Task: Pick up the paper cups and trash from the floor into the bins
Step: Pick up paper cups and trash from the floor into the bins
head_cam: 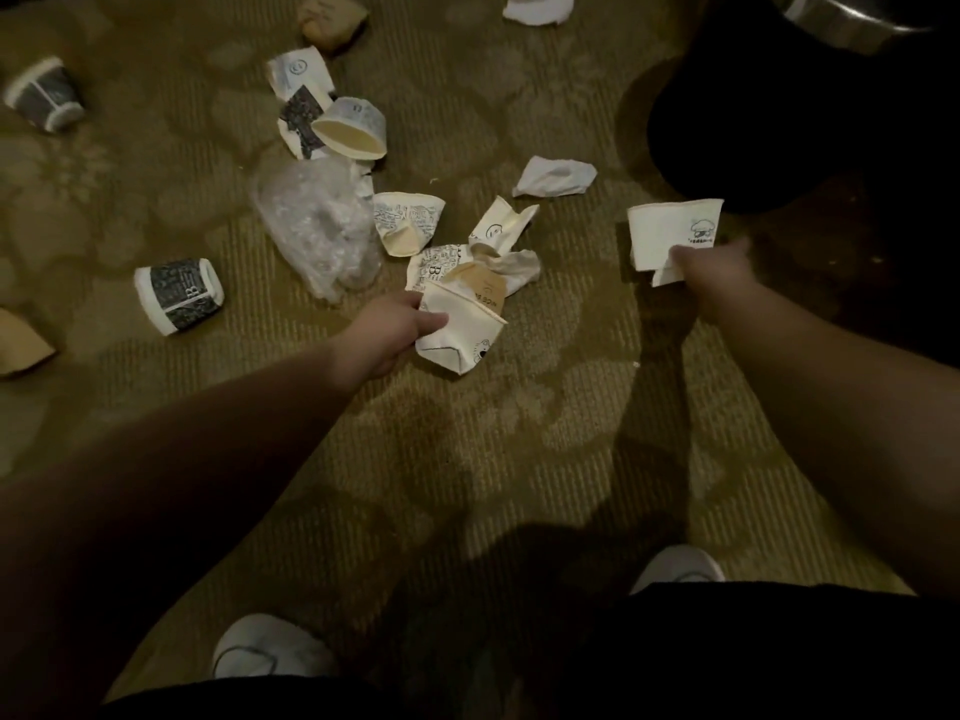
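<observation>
My left hand grips a crushed white paper cup at the near edge of a litter pile on the carpet. My right hand pinches a flattened white cup with a small printed drawing, held above the floor near a black bin at the upper right. Several more crumpled cups lie just beyond my left hand, among them a scribble-printed one and one with a smiley mark. A clear plastic wrapper lies to their left.
Dark-sleeved cups lie at the left and far left. An open cup, white tissue wads and a brown paper ball sit farther off. A metal bin rim shows top right. My shoes stand below.
</observation>
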